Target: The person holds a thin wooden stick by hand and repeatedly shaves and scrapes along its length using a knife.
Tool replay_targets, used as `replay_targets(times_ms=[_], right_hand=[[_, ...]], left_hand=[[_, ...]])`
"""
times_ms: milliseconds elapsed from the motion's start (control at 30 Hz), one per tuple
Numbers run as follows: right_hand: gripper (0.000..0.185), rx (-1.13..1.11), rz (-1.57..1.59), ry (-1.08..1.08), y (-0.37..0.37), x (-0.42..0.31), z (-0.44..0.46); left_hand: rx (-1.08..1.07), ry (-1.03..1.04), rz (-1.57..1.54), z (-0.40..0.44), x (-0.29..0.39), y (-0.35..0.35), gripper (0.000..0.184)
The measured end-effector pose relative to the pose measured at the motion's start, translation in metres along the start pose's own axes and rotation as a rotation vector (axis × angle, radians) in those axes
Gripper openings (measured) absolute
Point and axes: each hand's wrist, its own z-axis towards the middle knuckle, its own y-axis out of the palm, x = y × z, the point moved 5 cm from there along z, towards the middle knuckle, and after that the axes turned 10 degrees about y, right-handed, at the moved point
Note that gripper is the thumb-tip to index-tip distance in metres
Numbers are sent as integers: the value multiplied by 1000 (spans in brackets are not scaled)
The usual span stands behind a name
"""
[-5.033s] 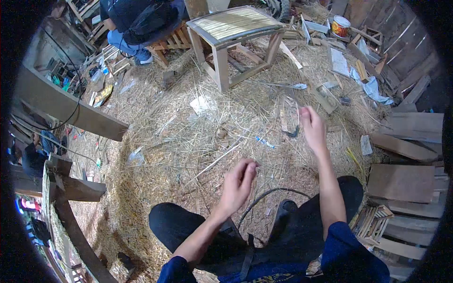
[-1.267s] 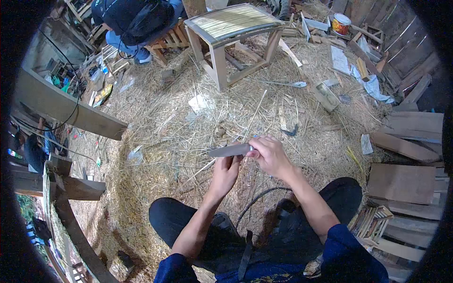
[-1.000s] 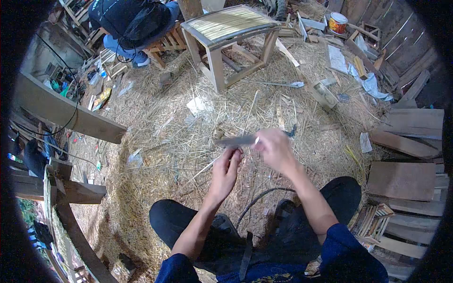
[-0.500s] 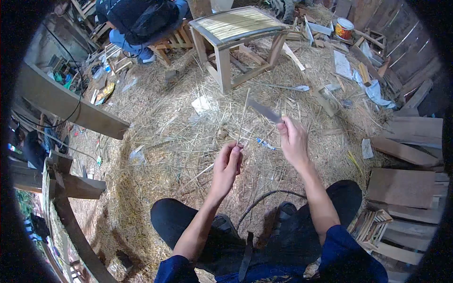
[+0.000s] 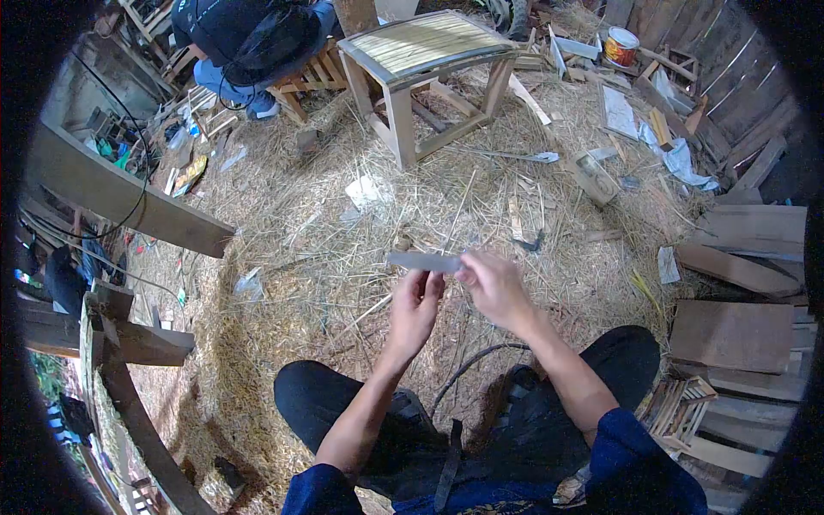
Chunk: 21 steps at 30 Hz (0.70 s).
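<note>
the left hand [image 5: 413, 318] pinches a thin strip [image 5: 463, 200] between thumb and fingers, and the strip slants up and to the right beyond those fingertips, its far end over the straw [image 5: 343, 232]. the right hand [image 5: 499, 293] has its fingers closed around the handle of a knife [image 5: 421, 261], though the grip hides most of that handle. the blade lies crosswise, pointing left, just past the left fingertips and across the near part of the strip; whether it touches the strip or the fingers, i cannot tell.

0.5 s earlier the 2 hands were well apart, the blade raised beyond the left fingers and pointing up and left. now the right fingers have come down and in, close beside the left ones. the strip leans more to the right than it did. the blue-and-white scrap that lay between the hands is out of sight now.

a dark hooked piece [image 5: 531, 243] lies on the straw, beyond and to the right of the right fingers. well beyond both sets of fingers stands a slatted stool [image 5: 433, 41], with another person [image 5: 245, 39] to its left.
</note>
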Motion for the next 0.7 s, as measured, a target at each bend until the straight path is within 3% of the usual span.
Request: replay_targets(times_ms=[100,233,400,500,567,633,700], right_hand=[[27,-59,-6,-63,-1,-8,1],[33,37,-50,-207,-11,-7,3],[24,4,-142,-199,-24,-18,9],[21,76,-215,-129,-24,9,14],[19,191,-53,258,-48,66,23],[25,299,-277,431,-90,94,25],[37,482,-217,446,-101,94,18]], left_hand=[[12,61,123,-6,-1,0,18],[-1,145,323,-7,10,1,18],[-85,54,485,-5,19,3,18],[-56,-3,360,-8,28,2,19],[-40,41,270,-12,33,8,19],[-37,177,270,-22,37,13,18],[-45,115,216,-18,23,5,22]])
